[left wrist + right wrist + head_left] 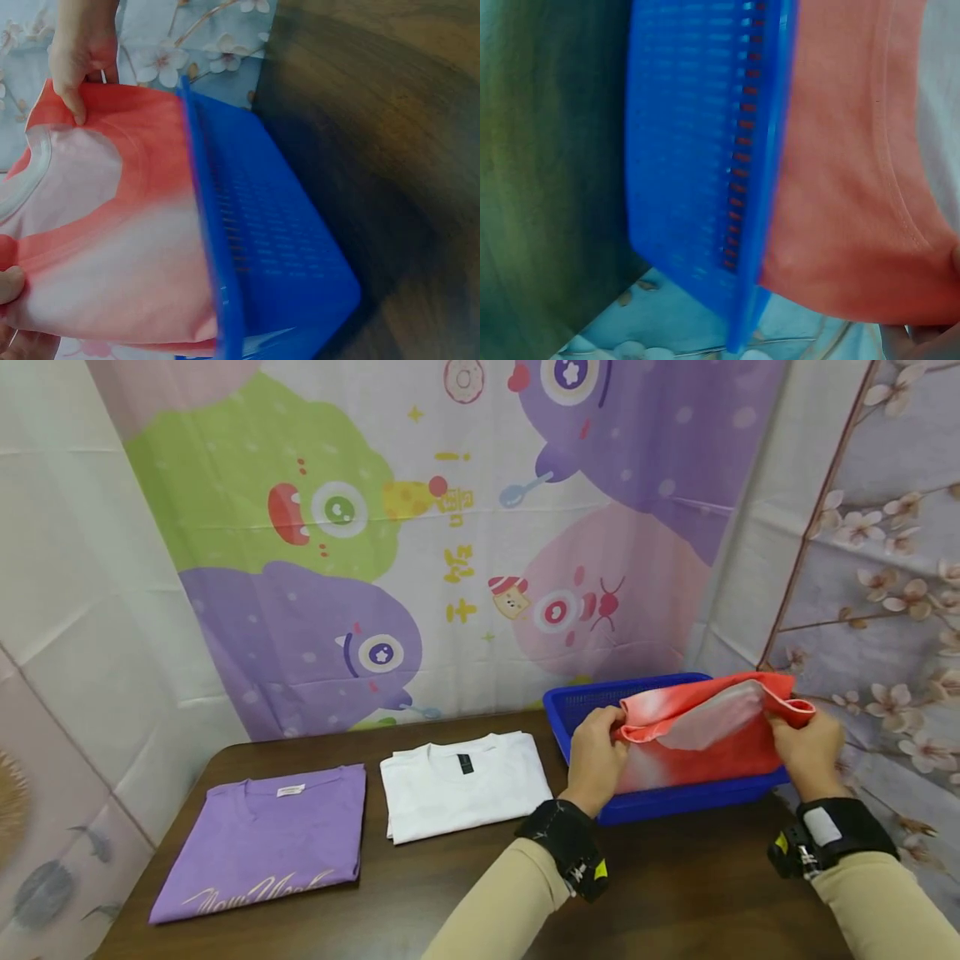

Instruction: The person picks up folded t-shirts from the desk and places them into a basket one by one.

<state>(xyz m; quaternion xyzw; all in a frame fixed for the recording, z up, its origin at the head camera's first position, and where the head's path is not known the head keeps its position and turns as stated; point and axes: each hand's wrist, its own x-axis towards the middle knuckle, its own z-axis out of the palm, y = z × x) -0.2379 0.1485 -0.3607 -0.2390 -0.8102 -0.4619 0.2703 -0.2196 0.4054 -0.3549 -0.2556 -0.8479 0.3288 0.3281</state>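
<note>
A red-and-white T-shirt [705, 752], folded, is held up at the blue basket [675, 797], its lower part inside the rim. My left hand [597, 753] pinches the shirt's left upper corner, thumb on the near side. At the opposite corner my right hand [810, 752] grips the cloth between thumb and fingers. The pale inside of the neckline [90, 169] shows between the hands in the left wrist view. Through the basket slots in the right wrist view, red cloth [840, 187] is visible; only the fingertips of the right hand appear there.
On the brown table [420, 893] lie a folded white T-shirt [465, 789], left of the basket, and a folded purple T-shirt [270, 835] farther left. A cartoon-print curtain [450, 652] hangs behind the table, and a flower-print curtain [900, 610] stands close on the right.
</note>
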